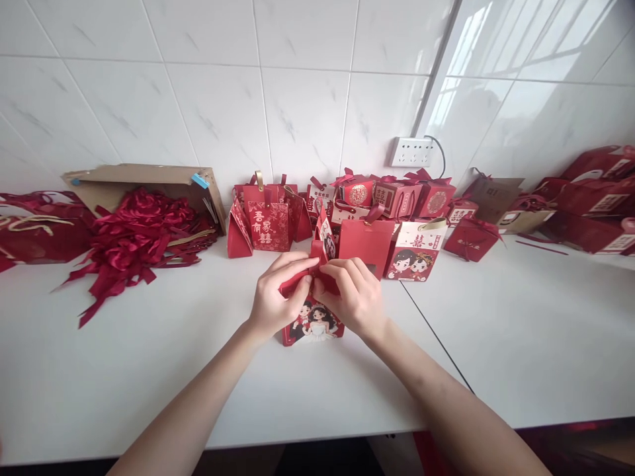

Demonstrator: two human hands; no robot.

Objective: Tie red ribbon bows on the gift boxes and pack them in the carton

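Note:
A small red gift box (313, 325) with a cartoon bride and groom on its front stands on the white table (149, 370) in front of me. My left hand (275, 297) and my right hand (350, 294) meet over its top. Both pinch the red ribbon (297, 281) there, fingers closed on it. The box top is hidden under my fingers.
Several red gift boxes and bags (367, 218) line the tiled wall behind. A cardboard box (149, 182) lying on its side spills red ribbons (133, 238) at left. More red bags (595, 198) lie at far right. A wall socket (411, 152) sits above.

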